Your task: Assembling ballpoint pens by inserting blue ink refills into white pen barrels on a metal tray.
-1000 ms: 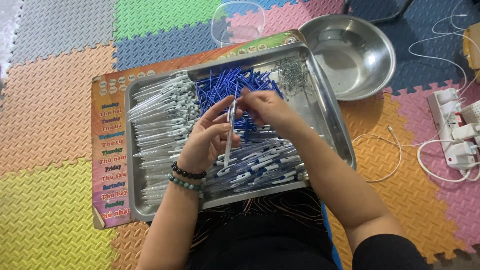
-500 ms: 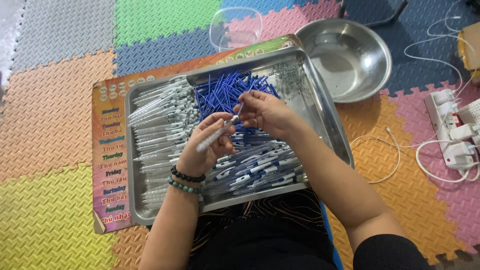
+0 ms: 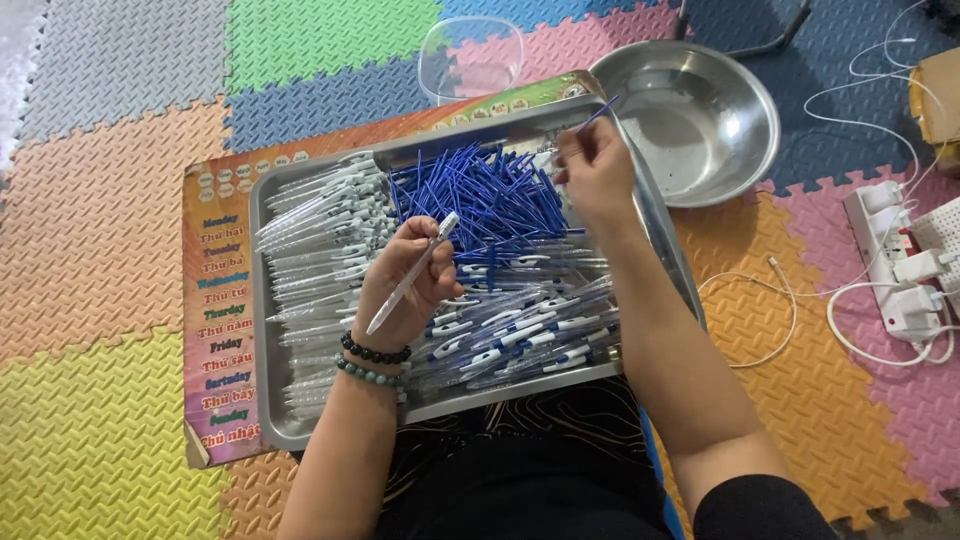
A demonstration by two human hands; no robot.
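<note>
Left hand gripped a clear pen barrel; right hand pinched a blue refill; finished pens lay stacked, many refills left.

The tray and the round bowl are showing as bare metal, the bowl gleaming glossy and the tray looking duller and brushed. The pen barrel in the left hand is reading as clear, smooth plastic, as are the barrels heaped in the tray, while the refills are looking like thin blue plastic. The floor mats are presenting as matt foam with a rough, embossed grain, the sheet under the tray is looking like glossy printed paper, and the bracelets are shining as polished beads.
</note>
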